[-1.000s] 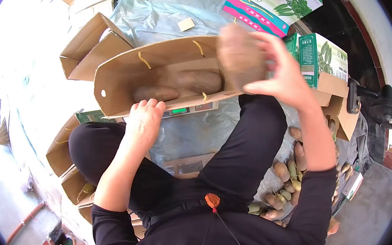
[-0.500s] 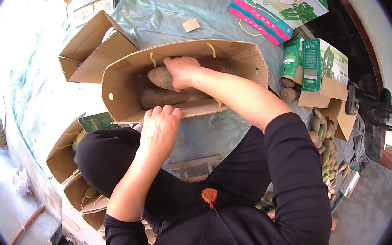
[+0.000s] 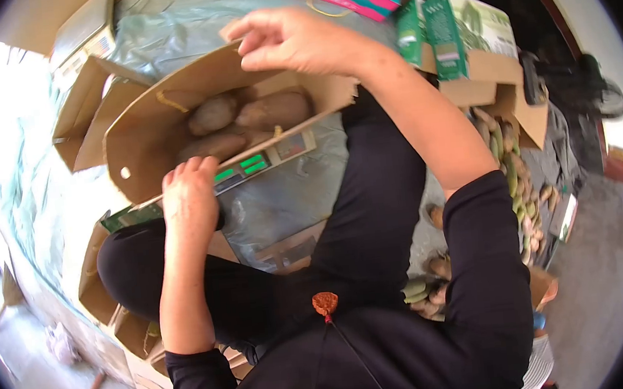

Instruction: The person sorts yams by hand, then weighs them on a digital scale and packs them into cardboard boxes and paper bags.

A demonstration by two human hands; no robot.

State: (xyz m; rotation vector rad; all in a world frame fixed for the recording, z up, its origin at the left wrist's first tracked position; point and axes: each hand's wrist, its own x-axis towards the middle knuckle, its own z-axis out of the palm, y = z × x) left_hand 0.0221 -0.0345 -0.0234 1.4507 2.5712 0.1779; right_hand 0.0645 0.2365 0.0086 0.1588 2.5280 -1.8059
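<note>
An open cardboard box (image 3: pixel 142 136) stands tilted in front of me, with several brown, root-shaped vegetables (image 3: pixel 273 110) inside. My left hand (image 3: pixel 190 195) has its fingers hooked over the near edge. Above the far edge is my right hand (image 3: pixel 300 42), its fingers apart and slightly curled, holding nothing visible. A scale (image 3: pixel 285 150) with lit green digits shows under the near side of the box.
Another open carton (image 3: pixel 94 114) is at the upper left, and more boxes (image 3: pixel 95 279) stand by my left knee. Green-and-white cartons (image 3: pixel 446 35) are at the upper right, above piled vegetables (image 3: pixel 516 175). Plastic sheeting (image 3: pixel 183 30) covers the surface.
My right hand has left the vegetable inside the box and risen over the far edge. The view has shifted, the box is turned, and the scale display now shows.
</note>
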